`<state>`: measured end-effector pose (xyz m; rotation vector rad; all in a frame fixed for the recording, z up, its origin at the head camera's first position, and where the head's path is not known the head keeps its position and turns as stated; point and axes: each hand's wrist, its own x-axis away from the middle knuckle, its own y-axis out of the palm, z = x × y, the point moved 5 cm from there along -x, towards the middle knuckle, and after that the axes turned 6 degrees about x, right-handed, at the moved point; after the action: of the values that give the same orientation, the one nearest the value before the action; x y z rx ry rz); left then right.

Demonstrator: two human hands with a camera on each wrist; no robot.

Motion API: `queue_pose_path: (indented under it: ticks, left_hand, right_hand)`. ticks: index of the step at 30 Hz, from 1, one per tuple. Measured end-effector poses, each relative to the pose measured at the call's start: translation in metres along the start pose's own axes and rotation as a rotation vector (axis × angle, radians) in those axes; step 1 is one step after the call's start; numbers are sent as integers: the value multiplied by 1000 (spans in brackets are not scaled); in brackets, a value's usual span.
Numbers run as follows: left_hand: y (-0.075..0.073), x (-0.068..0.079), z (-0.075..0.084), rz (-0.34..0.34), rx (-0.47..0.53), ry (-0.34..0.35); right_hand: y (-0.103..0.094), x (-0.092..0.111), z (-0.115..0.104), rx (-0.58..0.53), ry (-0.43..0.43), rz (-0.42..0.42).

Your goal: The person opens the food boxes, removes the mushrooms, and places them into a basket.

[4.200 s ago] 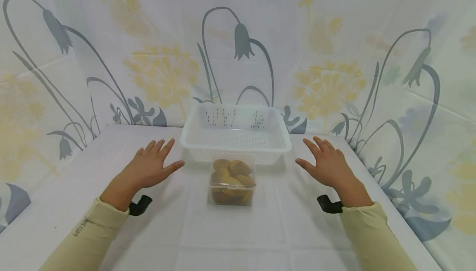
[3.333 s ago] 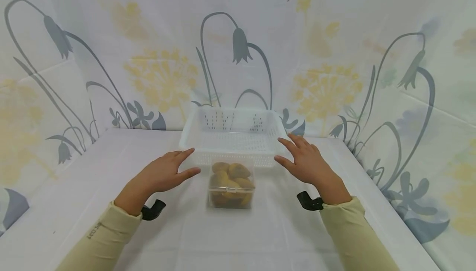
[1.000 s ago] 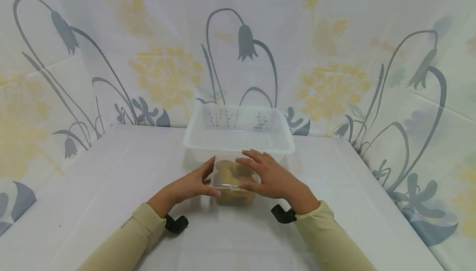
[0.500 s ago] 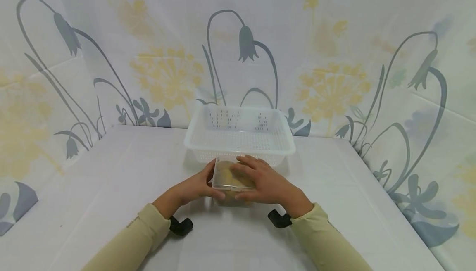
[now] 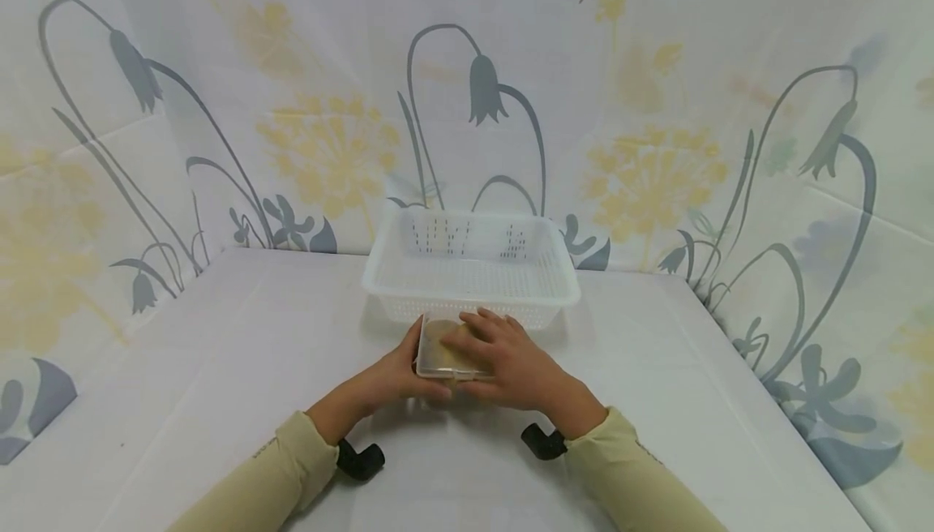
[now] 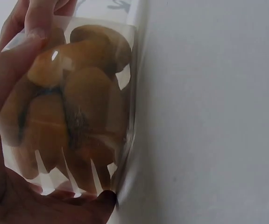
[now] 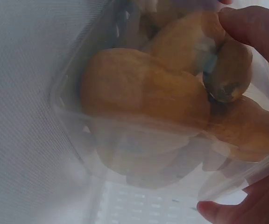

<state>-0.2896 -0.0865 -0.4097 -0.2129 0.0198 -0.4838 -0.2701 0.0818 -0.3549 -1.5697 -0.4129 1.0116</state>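
A clear plastic box (image 5: 438, 363) with a lid holds several yellow-brown oval fruits (image 6: 91, 95) and stands on the white tabletop. My left hand (image 5: 394, 374) grips its left side, thumb along the front, the other fingers wrapped round the far side and partly hidden. On the right, my right hand (image 5: 518, 366) holds the box too, its fingers spread over the lid and right side and its thumb at the front near the left thumb. The right wrist view shows the fruits (image 7: 141, 88) through the clear wall, with the right thumb pressed against the box.
Directly behind the box stands a white perforated plastic basket (image 5: 383, 285) with nothing in it. A white cloth (image 5: 255, 297) covers the table. Flower-printed fabric (image 5: 511, 37) hangs at the back and both sides.
Both hands came in from the sides, first apart from the box, then onto it. Over the last second the right fingers settled across the lid and both thumbs drew closer at the front.
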Motion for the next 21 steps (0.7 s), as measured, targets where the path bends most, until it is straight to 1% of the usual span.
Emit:
queue_pose_path:
  ticks: [5, 9, 15, 17, 18, 21]
  left_hand:
    - [2, 0, -2, 43, -42, 5]
    - [2, 0, -1, 61, -61, 7]
    - [1, 0, -1, 85, -96, 21]
    - [1, 0, -1, 96, -98, 28]
    - [2, 2, 2, 98, -97, 29]
    - [2, 2, 2, 105, -95, 40]
  right_hand:
    - [0, 1, -4, 17, 1, 21]
    - [0, 1, -5, 36, 9, 30]
    - [3, 1, -6, 3, 28, 57]
    - [5, 2, -6, -12, 33, 64]
    - [6, 2, -6, -20, 36, 69]
    - [9, 2, -6, -34, 37, 79]
